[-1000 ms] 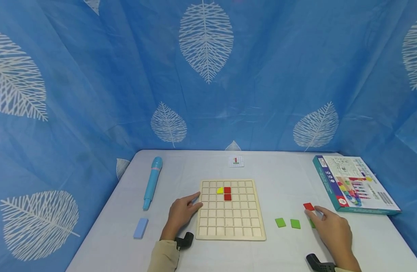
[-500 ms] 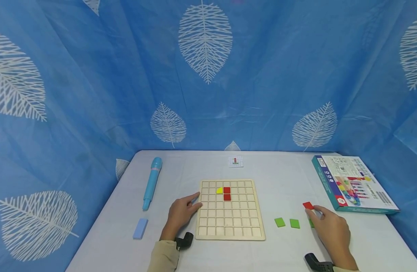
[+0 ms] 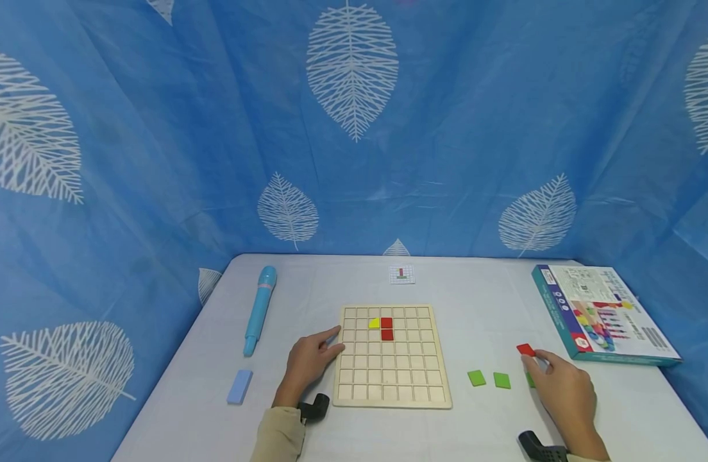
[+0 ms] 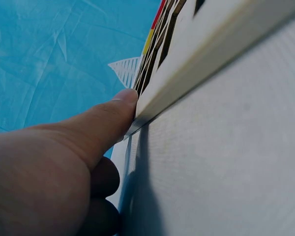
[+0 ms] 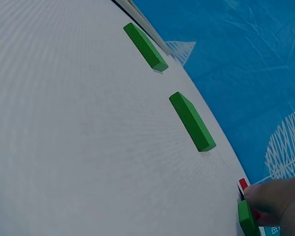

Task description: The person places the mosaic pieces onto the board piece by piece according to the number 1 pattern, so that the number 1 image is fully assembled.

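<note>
At the left edge of a wooden grid board [image 3: 392,398], the thumb and index finger of my left hand [image 3: 308,362] touch the rim. The left wrist view shows the thumb [image 4: 108,115] against the board's side. On the board sit a yellow piece [image 3: 374,323] and two red square tiles [image 3: 387,334]. My right hand [image 3: 564,388] pinches a red tile [image 3: 526,350] by its near corner, between thumb and index finger. Under that hand a green tile [image 5: 246,216] is partly hidden. Two more green tiles [image 3: 501,380] lie between the board and the right hand.
A pattern card [image 3: 401,274] lies behind the board. To the left are a light-blue microphone-shaped stick [image 3: 259,311] and a small blue block [image 3: 240,387]. A flat printed box [image 3: 610,314] stands at the back right. Blue leaf-patterned cloth [image 3: 446,128] hangs behind the white table.
</note>
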A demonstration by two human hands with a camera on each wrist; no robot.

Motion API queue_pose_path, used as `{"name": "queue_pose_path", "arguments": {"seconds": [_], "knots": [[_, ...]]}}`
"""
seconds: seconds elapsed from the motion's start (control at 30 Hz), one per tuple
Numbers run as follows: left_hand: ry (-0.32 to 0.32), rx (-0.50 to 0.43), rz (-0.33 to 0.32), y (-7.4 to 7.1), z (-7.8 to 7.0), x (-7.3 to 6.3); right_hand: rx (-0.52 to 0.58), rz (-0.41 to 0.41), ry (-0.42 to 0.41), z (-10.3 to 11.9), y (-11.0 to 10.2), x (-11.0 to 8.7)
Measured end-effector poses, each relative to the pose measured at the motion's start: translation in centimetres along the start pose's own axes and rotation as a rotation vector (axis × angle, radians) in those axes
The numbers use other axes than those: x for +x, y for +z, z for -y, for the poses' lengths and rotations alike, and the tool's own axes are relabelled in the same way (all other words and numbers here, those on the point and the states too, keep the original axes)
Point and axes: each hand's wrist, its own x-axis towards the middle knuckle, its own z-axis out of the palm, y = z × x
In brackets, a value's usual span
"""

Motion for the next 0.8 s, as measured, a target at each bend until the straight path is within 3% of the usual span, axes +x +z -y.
{"name": "queue_pose_path", "arguments": {"seconds": [0.43,0.8], "knots": [[-0.025,-0.003,0.006,-0.1,-0.3,-0.1,0.038,-0.053,-0.005,0.2,-0.1,-0.3],[-0.031,-0.018,0.005,-0.2,-0.4,-0.3,0.057,-0.087,-0.128,1.3,0.1,-0.8]]}}
